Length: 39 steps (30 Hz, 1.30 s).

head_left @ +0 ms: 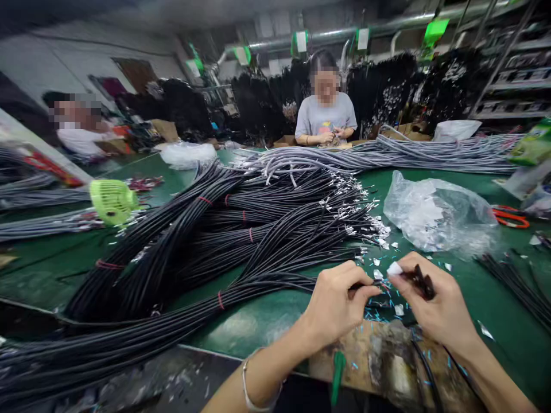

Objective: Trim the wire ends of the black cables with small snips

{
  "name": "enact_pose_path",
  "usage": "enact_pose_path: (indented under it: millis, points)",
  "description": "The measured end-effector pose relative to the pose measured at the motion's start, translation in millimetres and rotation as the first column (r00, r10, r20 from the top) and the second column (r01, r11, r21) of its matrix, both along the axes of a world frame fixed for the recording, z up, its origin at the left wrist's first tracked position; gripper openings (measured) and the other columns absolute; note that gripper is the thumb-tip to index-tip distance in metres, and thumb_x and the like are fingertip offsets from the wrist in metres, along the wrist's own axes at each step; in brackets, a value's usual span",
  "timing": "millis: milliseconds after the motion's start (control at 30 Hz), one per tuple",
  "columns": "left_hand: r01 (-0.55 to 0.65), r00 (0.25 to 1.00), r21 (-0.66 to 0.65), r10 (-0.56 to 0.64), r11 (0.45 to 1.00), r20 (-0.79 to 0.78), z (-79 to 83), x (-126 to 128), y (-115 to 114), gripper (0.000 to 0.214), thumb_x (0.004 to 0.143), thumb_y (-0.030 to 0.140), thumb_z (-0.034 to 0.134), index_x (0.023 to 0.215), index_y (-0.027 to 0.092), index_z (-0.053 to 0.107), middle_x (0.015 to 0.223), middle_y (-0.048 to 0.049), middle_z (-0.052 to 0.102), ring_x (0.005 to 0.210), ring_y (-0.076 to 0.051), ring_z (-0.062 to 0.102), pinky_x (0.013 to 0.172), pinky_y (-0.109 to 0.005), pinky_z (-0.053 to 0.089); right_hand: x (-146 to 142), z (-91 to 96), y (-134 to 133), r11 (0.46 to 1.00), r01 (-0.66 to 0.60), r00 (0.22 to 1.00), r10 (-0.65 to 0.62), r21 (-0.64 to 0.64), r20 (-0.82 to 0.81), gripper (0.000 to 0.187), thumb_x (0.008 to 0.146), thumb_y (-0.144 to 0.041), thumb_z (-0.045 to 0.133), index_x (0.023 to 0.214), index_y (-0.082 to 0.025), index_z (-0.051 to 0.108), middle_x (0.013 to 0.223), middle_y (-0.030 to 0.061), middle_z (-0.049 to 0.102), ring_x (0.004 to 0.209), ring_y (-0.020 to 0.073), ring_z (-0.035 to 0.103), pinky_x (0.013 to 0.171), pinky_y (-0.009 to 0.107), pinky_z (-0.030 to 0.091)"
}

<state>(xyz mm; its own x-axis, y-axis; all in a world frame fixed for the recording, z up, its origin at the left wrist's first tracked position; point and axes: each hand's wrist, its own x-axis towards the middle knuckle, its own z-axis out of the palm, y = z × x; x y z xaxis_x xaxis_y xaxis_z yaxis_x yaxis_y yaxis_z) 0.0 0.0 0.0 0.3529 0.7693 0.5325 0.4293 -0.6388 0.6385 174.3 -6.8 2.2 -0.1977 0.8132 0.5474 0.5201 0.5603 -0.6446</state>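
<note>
My left hand (336, 301) is closed, its thumb and forefinger pinching the end of a black cable (301, 281) from the bundle at its left. Thin coloured wires (383, 287) show just past those fingertips. Facing it a short gap away, my right hand (447, 307) has a small white piece (394, 268) at its fingertips. Dark brown objects (422, 282) also sit inside that hand; their kind is unclear. Below both hands is a wooden board (327, 367) carrying a worn metal block (398, 367) and a green-handled tool (338, 373).
Black cable bundles (224, 229) tied with red bands cover the green table (258, 307). Grey cables (430, 155) lie behind. At right are a clear plastic bag (439, 212), orange-handled scissors (510, 217) and loose black cables (512, 284). A green fan (112, 201) stands left. A co-worker (326, 115) sits opposite.
</note>
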Motion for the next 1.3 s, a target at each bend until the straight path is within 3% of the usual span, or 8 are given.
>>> enact_pose_path:
  millis: [133, 267, 367, 500, 1300]
  points:
    - [-0.036, 0.993, 0.126, 0.022, 0.991, 0.114, -3.0, 1, -1, 0.011, 0.077, 0.009, 0.066, 0.067, 0.013, 0.061, 0.061, 0.0, 0.056, 0.054, -0.009, 0.049, 0.051, -0.021, 0.035, 3, -6.1, -7, 0.993, 0.106, 0.992, -0.109, -0.055, -0.058, 0.003, 0.089, -0.024, 0.052, 0.091, -0.022, 0.054, 0.075, -0.0013, 0.051, 0.06, 0.0108, 0.047, 0.054, 0.022, 0.037]
    - [-0.174, 0.967, 0.277, 0.111, 0.945, 0.231, -2.1, 1, -3, 0.012, 0.075, 0.006, 0.066, 0.068, 0.013, 0.06, 0.059, -0.001, 0.058, 0.053, -0.01, 0.052, 0.051, -0.021, 0.039, 6, -14.3, -8, 0.98, 0.172, 0.984, -0.176, -0.096, -0.034, 0.027, 0.092, -0.029, 0.046, 0.119, -0.023, 0.048, 0.097, 0.0039, 0.06, 0.083, 0.0155, 0.058, 0.071, 0.025, 0.046]
    - [-0.237, 0.952, 0.324, 0.153, 0.916, 0.265, -1.2, 1, -3, 0.012, 0.074, 0.003, 0.066, 0.069, 0.013, 0.06, 0.058, -0.0008, 0.057, 0.052, -0.01, 0.052, 0.05, -0.021, 0.04, 6, -15.0, -7, 0.993, 0.11, 0.994, -0.11, -0.043, 0.004, 0.023, 0.09, -0.026, 0.05, 0.112, -0.025, 0.056, 0.1, 0.0031, 0.061, 0.091, 0.0156, 0.059, 0.076, 0.023, 0.047]
    - [-0.253, 0.949, 0.343, 0.164, 0.905, 0.269, -1.1, 0, -4, 0.012, 0.072, 0.002, 0.067, 0.071, 0.013, 0.061, 0.058, -0.0011, 0.058, 0.052, -0.01, 0.052, 0.05, -0.022, 0.04, 3, -8.8, -10, 0.999, 0.029, 1.0, -0.028, -0.045, 0.009, 0.018, 0.089, -0.023, 0.052, 0.103, -0.024, 0.063, 0.091, 0.0014, 0.064, 0.079, 0.0123, 0.061, 0.069, 0.019, 0.048]
    - [-0.243, 0.953, 0.354, 0.154, 0.903, 0.261, -3.0, 1, -4, 0.013, 0.072, 0.003, 0.066, 0.067, 0.013, 0.061, 0.057, -0.001, 0.059, 0.049, -0.01, 0.053, 0.047, -0.021, 0.041, 0, -6.2, -11, 1.0, 0.007, 1.0, -0.007, 0.021, -0.014, 0.02, 0.086, -0.016, 0.057, 0.102, -0.026, 0.064, 0.087, -0.0009, 0.065, 0.078, 0.0104, 0.06, 0.07, 0.017, 0.049]
